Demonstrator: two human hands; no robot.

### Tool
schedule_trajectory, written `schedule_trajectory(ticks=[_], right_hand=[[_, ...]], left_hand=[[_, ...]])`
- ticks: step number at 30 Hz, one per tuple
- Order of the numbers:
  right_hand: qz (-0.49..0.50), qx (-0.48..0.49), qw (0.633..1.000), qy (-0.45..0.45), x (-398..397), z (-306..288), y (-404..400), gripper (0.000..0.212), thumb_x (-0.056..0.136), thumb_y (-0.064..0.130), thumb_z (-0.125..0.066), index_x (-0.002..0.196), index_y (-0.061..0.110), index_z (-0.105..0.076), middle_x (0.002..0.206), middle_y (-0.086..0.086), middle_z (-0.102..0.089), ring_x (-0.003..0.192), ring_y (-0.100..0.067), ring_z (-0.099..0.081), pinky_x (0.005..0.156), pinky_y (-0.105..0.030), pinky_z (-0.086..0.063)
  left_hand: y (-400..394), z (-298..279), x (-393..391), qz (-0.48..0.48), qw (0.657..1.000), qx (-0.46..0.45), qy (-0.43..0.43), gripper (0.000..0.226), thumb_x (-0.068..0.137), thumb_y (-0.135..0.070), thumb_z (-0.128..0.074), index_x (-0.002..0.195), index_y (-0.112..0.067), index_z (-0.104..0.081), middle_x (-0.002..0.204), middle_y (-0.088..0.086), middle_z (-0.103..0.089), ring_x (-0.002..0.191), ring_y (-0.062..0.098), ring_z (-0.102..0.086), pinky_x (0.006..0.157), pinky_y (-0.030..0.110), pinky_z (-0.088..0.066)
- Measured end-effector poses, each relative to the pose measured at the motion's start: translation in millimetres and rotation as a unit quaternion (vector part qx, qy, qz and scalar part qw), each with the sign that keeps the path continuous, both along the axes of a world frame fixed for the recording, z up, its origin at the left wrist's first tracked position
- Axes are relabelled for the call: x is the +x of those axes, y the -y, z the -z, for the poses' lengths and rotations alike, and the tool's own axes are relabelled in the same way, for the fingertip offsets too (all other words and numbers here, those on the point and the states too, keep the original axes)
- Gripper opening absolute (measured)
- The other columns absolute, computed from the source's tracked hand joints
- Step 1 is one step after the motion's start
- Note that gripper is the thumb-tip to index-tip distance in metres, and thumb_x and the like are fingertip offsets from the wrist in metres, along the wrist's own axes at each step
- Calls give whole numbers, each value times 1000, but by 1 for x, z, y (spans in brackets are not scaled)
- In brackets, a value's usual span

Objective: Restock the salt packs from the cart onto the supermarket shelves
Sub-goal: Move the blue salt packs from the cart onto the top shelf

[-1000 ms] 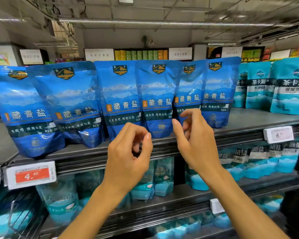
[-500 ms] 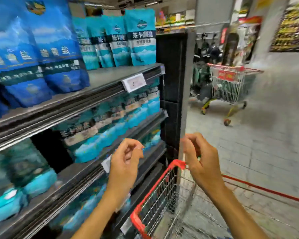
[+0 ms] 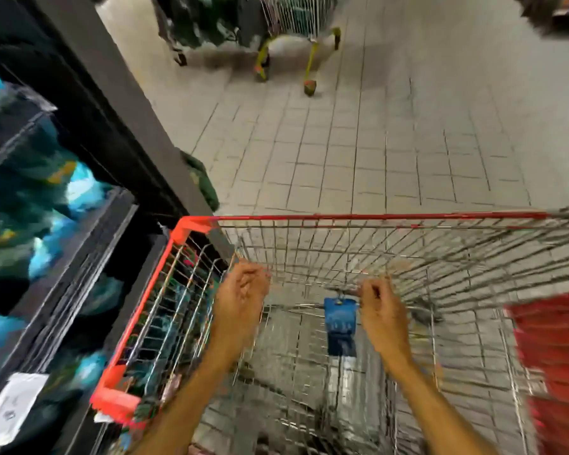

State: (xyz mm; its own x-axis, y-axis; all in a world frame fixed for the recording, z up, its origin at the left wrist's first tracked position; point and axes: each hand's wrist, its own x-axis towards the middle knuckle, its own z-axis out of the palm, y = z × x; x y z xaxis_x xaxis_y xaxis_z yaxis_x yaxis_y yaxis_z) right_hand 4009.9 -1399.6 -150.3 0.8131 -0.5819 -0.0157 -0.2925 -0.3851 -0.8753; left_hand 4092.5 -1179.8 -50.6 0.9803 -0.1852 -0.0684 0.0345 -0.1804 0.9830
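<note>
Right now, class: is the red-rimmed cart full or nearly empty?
Nearly empty. Through the cart the bare wire floor shows, with one blue pack visible; motion blur hides the rest.

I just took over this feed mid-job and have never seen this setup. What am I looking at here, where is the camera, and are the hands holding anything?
There is no machine: a person wears one wide-angle camera on the head, looking down. The left hand and right hand hang over a red-rimmed wire shopping cart, fingers loosely curled, holding nothing. Low in the basket lies what looks like one blue salt pack; the picture is blurred, so other contents are unclear. To the left stand dark shelves of blue packs. Further off on the tiled floor stands a second cart.
</note>
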Motion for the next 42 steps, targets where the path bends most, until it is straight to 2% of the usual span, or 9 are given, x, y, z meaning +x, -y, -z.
schedule_trajectory(ticks=[4, 7, 10, 21, 24, 27, 32, 37, 42], right_hand=[[9, 29, 991, -131, -24, 92, 11, 10, 102, 30, -47, 98, 39, -50, 87, -1, -63, 76, -21, -61, 63, -37, -48], [50, 64, 982, -173, -32, 145, 8, 12, 101, 35, -47, 90, 35, -49, 73, 2, -58, 65, -18, -57, 56, -34, -45], [89, 107, 960, -245, -32, 198, 8, 17, 100, 29, -52, 91, 14, -48, 77, -4, -57, 71, -24, -57, 65, -39, -46], [8, 145, 927, -345, -9, 368, 7, 17, 98, 18, -56, 89, 5, -57, 91, -17, -58, 82, -25, -55, 61, -38, -45], [-11, 112, 914, -391, 5, 398, 15, 43, 99, 35, -55, 115, -5, -58, 120, -21, -57, 111, -30, -56, 90, -49, -52], [-5, 82, 890, -448, 14, 417, 16, 73, 95, 52, -57, 137, -6, -45, 136, -22, -49, 122, -36, -54, 99, -46, -48], [91, 67, 870, -480, 15, 427, 8, 82, 76, 51, -80, 131, 1, -45, 126, -13, -53, 111, -32, -61, 85, -36, -44], [102, 38, 865, -489, 18, 431, 3, 76, 69, 44, -84, 127, 6, -53, 121, -11, -62, 114, -30, -60, 98, -46, -47], [154, 247, 893, -343, 8, 426, -6, 35, 73, 7, -82, 103, 6, -63, 91, -7, -69, 84, -25, -68, 55, -21, -48]], left_hand=[[28, 69, 12, 1, 998, 12, -68, 9, 86, -38, -60, 84, -31, -64, 71, -4, -64, 56, 8, -54, 51, 23, -43], [37, 132, 23, -30, 993, 0, -114, 20, 93, -19, -63, 77, -31, -65, 60, -8, -62, 46, 2, -49, 38, 16, -37], [46, 189, 29, -36, 987, 20, -156, 22, 97, -10, -54, 79, -21, -61, 53, -8, -60, 41, 0, -46, 35, 13, -34], [76, 342, 34, -37, 975, 66, -210, 29, 96, -10, -54, 77, -30, -61, 56, -10, -64, 45, -2, -54, 41, 17, -43], [80, 373, 31, -56, 969, 97, -219, 32, 96, -9, -54, 75, -30, -64, 52, -15, -63, 41, -5, -51, 38, 13, -41], [76, 387, 21, -16, 970, 106, -217, 27, 96, -17, -54, 79, -35, -63, 63, -11, -66, 45, -2, -51, 36, 14, -40], [74, 400, 14, -16, 970, 125, -210, 11, 96, -13, -54, 92, -19, -62, 69, -1, -63, 47, 1, -52, 39, 14, -40], [70, 396, 13, -27, 968, 117, -222, 10, 95, -14, -54, 92, -19, -62, 68, -3, -62, 48, 1, -51, 38, 13, -39], [64, 384, 18, -27, 970, 92, -223, 9, 96, -10, -53, 97, -7, -61, 72, 2, -62, 49, -1, -53, 40, 11, -39]])
